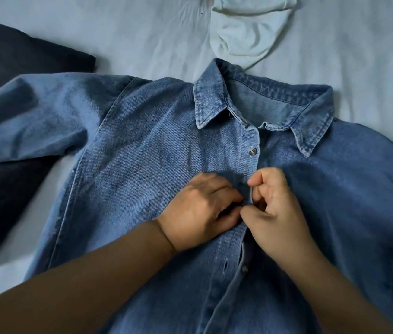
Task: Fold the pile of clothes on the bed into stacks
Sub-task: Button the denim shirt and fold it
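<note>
A: Where's the denim shirt [154, 145]?
B: Spread front-up on the pale bed sheet [142, 37], collar at the far side.
A: And the hands?
B: Both meet at the placket. The left hand [200, 208] pinches its left edge; the right hand [275, 210] pinches the right.
A: Anything else?
B: 1 dark garment [22, 54] far left, 1 white garment [251, 32] beyond the collar.

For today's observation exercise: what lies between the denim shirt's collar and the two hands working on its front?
In the head view, only the denim shirt's own button placket lies between collar and the left hand and right hand, with one fastened button.
</note>
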The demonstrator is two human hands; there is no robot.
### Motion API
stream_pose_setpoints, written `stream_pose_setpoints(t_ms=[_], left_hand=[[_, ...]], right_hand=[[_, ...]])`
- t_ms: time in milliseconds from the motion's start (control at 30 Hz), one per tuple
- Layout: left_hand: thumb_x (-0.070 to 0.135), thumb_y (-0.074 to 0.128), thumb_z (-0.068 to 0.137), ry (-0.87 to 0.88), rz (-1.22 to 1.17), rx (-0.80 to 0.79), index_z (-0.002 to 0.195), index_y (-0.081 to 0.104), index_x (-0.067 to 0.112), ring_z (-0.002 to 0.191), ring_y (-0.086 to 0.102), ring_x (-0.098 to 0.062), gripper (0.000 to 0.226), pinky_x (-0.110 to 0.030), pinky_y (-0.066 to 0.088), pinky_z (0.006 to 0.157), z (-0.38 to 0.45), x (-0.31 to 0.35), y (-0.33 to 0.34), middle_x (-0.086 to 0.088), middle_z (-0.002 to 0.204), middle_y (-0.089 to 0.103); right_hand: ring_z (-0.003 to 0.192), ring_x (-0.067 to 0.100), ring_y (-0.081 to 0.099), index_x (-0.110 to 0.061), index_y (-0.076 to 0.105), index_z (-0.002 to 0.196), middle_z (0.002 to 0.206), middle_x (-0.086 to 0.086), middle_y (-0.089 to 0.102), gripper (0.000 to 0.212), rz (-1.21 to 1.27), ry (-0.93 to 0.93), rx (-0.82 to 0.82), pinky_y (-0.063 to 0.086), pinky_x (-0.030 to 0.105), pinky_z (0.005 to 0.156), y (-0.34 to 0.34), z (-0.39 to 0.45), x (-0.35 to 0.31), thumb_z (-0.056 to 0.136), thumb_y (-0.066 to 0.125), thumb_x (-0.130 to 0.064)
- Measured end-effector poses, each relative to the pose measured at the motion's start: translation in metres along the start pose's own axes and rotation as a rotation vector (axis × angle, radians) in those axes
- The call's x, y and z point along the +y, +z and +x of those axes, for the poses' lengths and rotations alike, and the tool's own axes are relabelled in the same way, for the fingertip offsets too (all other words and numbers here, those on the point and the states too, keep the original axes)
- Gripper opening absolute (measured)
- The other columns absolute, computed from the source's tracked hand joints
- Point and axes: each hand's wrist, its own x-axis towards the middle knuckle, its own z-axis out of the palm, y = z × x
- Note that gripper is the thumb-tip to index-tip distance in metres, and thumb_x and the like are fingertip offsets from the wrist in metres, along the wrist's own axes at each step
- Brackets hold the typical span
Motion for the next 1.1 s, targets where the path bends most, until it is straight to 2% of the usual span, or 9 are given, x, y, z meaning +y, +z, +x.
stream_pose_setpoints(t_ms=[133,267,400,533,600,667,767,933,1100], left_hand=[[0.020,0.060,0.080,0.003,0.036,-0.002,0.079,0.068,0.003,0.068,0.061,-0.026,0.018,-0.033,0.044,0.070,0.004,0.002,0.000,-0.009,0.074,0.064],[0.022,0.058,0.079,-0.020,0.083,-0.022,0.077,0.066,0.004,0.068,0.060,-0.026,0.020,-0.034,0.043,0.071,0.003,0.003,0.001,-0.009,0.074,0.062],[0.024,0.057,0.082,-0.021,0.093,-0.021,0.078,0.067,0.004,0.069,0.060,-0.025,0.022,-0.031,0.043,0.074,0.002,0.001,0.004,-0.008,0.076,0.062],[0.022,0.059,0.084,0.012,0.092,-0.013,0.081,0.068,0.003,0.072,0.060,-0.025,0.021,-0.032,0.043,0.076,0.000,-0.001,0.005,-0.009,0.078,0.064],[0.021,0.060,0.083,0.018,0.082,-0.017,0.082,0.068,0.003,0.073,0.061,-0.025,0.020,-0.034,0.044,0.075,0.001,-0.002,0.006,-0.009,0.078,0.064],[0.021,0.060,0.084,0.019,0.077,-0.019,0.083,0.068,0.004,0.073,0.061,-0.025,0.020,-0.035,0.044,0.075,0.000,-0.003,0.006,-0.009,0.079,0.064],[0.022,0.058,0.085,0.025,0.090,-0.006,0.084,0.069,0.003,0.073,0.061,-0.025,0.022,-0.034,0.044,0.075,-0.001,-0.002,0.006,-0.009,0.079,0.064],[0.022,0.057,0.086,0.029,0.118,0.003,0.086,0.068,0.002,0.071,0.060,-0.029,0.024,-0.040,0.046,0.070,-0.003,0.000,0.005,-0.011,0.079,0.063],[0.019,0.059,0.085,-0.001,0.075,-0.010,0.090,0.070,0.003,0.075,0.062,-0.027,0.020,-0.038,0.046,0.074,-0.002,0.005,-0.002,-0.010,0.083,0.065]], right_hand=[[0.050,0.002,0.036,-0.024,0.041,0.089,0.065,-0.003,0.035,0.043,-0.008,-0.013,-0.041,0.033,0.012,0.050,-0.002,0.002,-0.001,0.072,0.052,0.014],[0.056,0.006,0.043,-0.022,0.042,0.100,0.063,-0.002,0.040,0.047,-0.156,-0.104,0.029,0.035,0.011,0.053,-0.002,-0.004,0.002,0.069,0.060,0.009],[0.064,0.008,0.046,-0.014,0.046,0.118,0.071,-0.007,0.044,0.053,-0.282,-0.097,0.074,0.037,0.019,0.062,0.004,-0.007,0.000,0.071,0.060,0.006],[0.086,0.024,0.054,-0.013,0.037,0.128,0.093,0.010,0.054,0.060,-0.407,-0.070,0.071,0.030,0.017,0.070,0.006,-0.005,-0.004,0.074,0.059,0.002],[0.091,0.027,0.055,-0.013,0.033,0.132,0.093,0.013,0.056,0.061,-0.460,-0.055,0.043,0.030,0.018,0.071,0.005,-0.002,-0.007,0.077,0.056,0.000],[0.091,0.026,0.055,-0.012,0.029,0.133,0.086,0.007,0.051,0.060,-0.508,-0.062,-0.015,0.029,0.018,0.070,0.002,0.000,-0.012,0.079,0.052,0.000],[0.090,0.022,0.053,-0.012,0.025,0.136,0.085,-0.001,0.047,0.062,-0.550,-0.084,-0.087,0.027,0.017,0.070,-0.002,0.001,-0.017,0.080,0.049,-0.002],[0.077,0.013,0.040,-0.013,0.024,0.136,0.068,-0.010,0.035,0.063,-0.587,-0.082,-0.117,0.023,0.015,0.064,0.000,0.006,-0.017,0.079,0.047,-0.001],[0.063,0.011,0.043,-0.020,0.032,0.133,0.068,-0.008,0.039,0.061,-0.385,0.036,-0.095,0.034,0.022,0.060,-0.002,0.007,-0.014,0.078,0.049,0.001]])
